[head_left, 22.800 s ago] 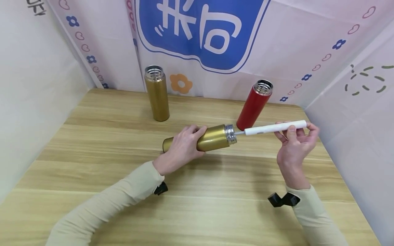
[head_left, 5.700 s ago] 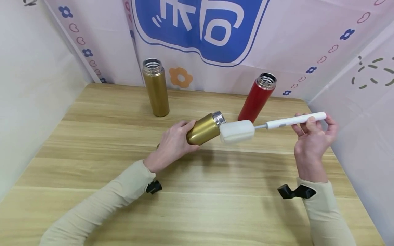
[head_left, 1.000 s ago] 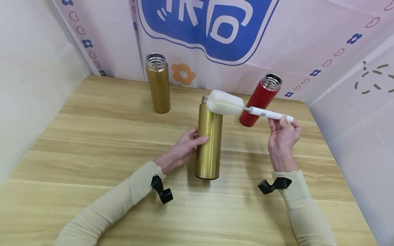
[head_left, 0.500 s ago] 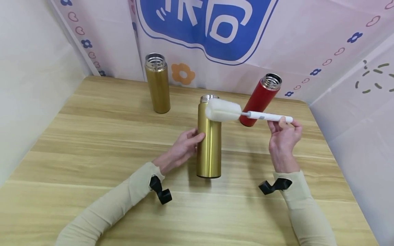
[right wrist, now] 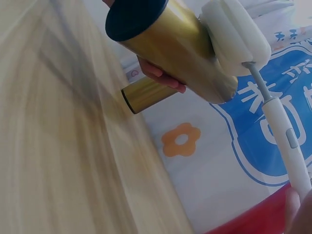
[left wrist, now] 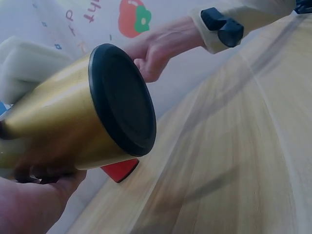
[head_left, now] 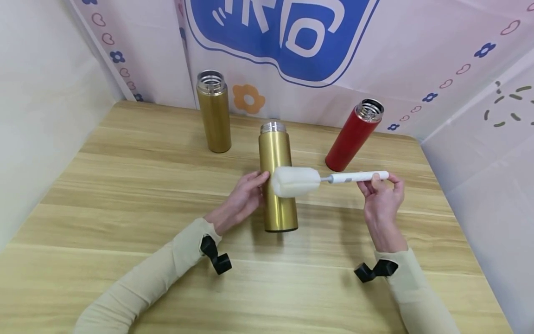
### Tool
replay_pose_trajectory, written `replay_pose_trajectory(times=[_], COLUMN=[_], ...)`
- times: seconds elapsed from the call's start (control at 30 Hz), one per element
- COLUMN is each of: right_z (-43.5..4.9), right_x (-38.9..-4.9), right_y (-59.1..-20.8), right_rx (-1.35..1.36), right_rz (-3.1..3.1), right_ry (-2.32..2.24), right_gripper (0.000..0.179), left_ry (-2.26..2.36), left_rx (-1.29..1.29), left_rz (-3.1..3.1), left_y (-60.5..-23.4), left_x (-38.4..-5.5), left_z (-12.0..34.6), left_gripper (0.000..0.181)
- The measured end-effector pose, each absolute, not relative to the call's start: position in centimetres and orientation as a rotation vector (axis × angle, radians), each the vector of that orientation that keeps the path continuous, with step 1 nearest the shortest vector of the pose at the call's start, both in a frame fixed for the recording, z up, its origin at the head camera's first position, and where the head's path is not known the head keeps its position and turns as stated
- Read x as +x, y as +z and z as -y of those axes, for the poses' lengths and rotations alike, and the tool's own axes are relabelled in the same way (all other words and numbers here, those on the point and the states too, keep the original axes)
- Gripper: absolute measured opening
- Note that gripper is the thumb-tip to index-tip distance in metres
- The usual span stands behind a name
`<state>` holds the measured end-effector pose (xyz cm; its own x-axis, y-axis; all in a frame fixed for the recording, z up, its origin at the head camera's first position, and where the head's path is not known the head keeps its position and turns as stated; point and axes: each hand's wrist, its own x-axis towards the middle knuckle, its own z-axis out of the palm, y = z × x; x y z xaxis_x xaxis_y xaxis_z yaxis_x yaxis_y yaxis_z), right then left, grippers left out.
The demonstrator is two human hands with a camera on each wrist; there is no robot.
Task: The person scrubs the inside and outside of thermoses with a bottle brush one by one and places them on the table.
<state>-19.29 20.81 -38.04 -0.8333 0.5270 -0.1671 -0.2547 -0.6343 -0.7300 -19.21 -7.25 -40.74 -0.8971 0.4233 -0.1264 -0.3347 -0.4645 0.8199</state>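
Note:
Near the middle of the head view, my left hand point(head_left: 239, 202) grips a gold thermos bottle point(head_left: 280, 215) from its left side, thumb at the front. The bottle is lidless and roughly upright, held above the table; its black base point(left wrist: 124, 100) faces the left wrist camera. My right hand point(head_left: 381, 204) pinches the white handle point(head_left: 354, 176) of a sponge bottle brush between thumb and fingers. The brush lies almost level, and its white sponge head point(head_left: 295, 182) overlaps the front of the bottle's body. In the right wrist view the sponge head point(right wrist: 236, 36) is against the bottle's side.
A second gold bottle point(head_left: 214, 118), lidless, stands at the back left of the wooden table point(head_left: 167, 278). Behind the brush handle, a lidless red bottle point(head_left: 352, 139) stands at the back right. A printed cloth wall point(head_left: 158, 60) closes off the rear.
Earlier the sponge was inside the tilted bottle, then out at its mouth. In the last second it has moved down the upright bottle's outside from neck to mid-body; the bottle shifted slightly back.

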Motion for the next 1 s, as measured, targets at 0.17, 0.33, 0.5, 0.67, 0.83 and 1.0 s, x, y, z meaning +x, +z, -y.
replay_pose_trajectory(times=[0.17,0.33,0.5,0.67,0.83,1.0], right_z=[-21.0,-21.0,-21.0,-21.2,-21.6,-21.9], right_x=[-18.7,-18.4,-18.0,-17.4,-16.9,-16.6], right_y=[-38.3,-38.5,-38.7,-39.0,-39.3,-39.4], right_rx=[-0.509,-0.51,-0.5,-0.489,-0.518,-0.517], right_rz=[1.036,1.066,1.119,1.203,1.265,1.263], right_ry=[2.466,2.477,2.506,2.518,2.52,2.533], right_gripper=[0.022,0.02,0.021,0.019,0.018,0.017], left_ry=[2.346,2.315,2.367,2.423,2.447,2.452], left_rx=[0.117,0.068,0.001,-0.014,-0.014,-0.003], left_rz=[-1.326,-1.381,-1.384,-1.325,-1.299,-1.295], left_y=[-40.6,-40.7,-40.7,-40.6,-40.3,-40.5], left_x=[-19.2,-19.3,-19.5,-19.6,-19.6,-19.5], left_z=[7.1,7.0,7.0,7.1,7.0,6.8], left_gripper=[0.064,0.08,0.06,0.047,0.032,0.066])
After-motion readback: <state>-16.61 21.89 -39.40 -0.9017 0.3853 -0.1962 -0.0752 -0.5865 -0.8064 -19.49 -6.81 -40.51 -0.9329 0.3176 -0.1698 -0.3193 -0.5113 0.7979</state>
